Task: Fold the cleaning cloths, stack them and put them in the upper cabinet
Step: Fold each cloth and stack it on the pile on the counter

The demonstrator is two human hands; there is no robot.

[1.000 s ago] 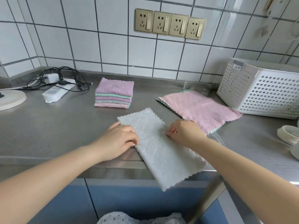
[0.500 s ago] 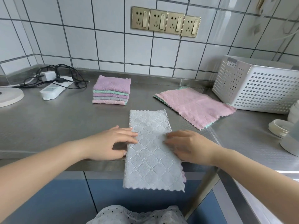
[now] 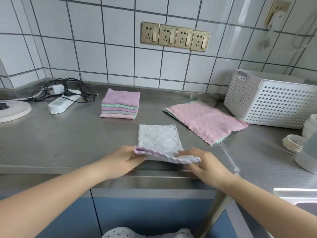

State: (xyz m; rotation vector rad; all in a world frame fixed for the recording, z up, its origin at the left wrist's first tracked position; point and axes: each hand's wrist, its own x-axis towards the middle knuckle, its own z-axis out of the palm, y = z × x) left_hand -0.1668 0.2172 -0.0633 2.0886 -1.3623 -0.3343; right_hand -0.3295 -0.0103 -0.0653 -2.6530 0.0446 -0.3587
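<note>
Evidently the fold is in hand; the left hand (image 3: 127, 158) and right hand (image 3: 202, 162), apart, each pinch a near corner of the grey cloth (image 3: 159, 140), lifted at the steel surface (image 3: 51, 143) edge; next, I judge, carry that flap forward, edges matched; soft, quilted, scalloped fabric; the folded stack (image 3: 120, 104) waits behind.

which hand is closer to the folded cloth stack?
Left. The left hand grips the grey cloth at its near left corner, below the folded stack. The right hand grips the near right corner, farther to the right of the stack.
</note>
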